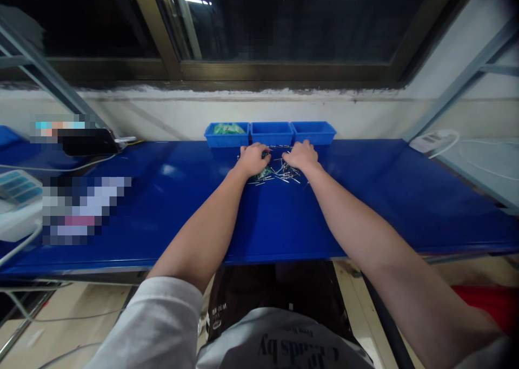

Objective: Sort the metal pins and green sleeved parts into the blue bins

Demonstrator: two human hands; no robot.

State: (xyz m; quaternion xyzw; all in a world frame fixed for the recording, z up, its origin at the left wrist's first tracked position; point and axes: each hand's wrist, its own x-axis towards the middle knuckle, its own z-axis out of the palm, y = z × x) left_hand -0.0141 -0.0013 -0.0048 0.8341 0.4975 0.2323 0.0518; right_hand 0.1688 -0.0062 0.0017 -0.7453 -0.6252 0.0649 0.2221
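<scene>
Blue worktop [284,228], thin metal rods [287,173] in a loose criss-cross pile on it, between and just below the two hands. Writing first: the shirt [259,347] has dark print, upside down from this view — "nds by" readable, the rest folded or blurred. Dark trousers [239,293] carry small white lettering, maybe starting "WM", too blurred to be sure.

Grip: left hand [254,160] low at the pile's left side, fingers curved, small gap between thumb and fingers, something dark in that gap; can't tell if it's held. Green piece [264,173] just under it, partly hidden. Right hand [303,155] at the pile's right side, fingers bent down, fairly narrow — can't tell whether rods are pinched.

A few more rods lie behind, between the hands. Past them, three blue bins [271,138] side by side along the wall; the left one holds a green packet [228,129].
</scene>
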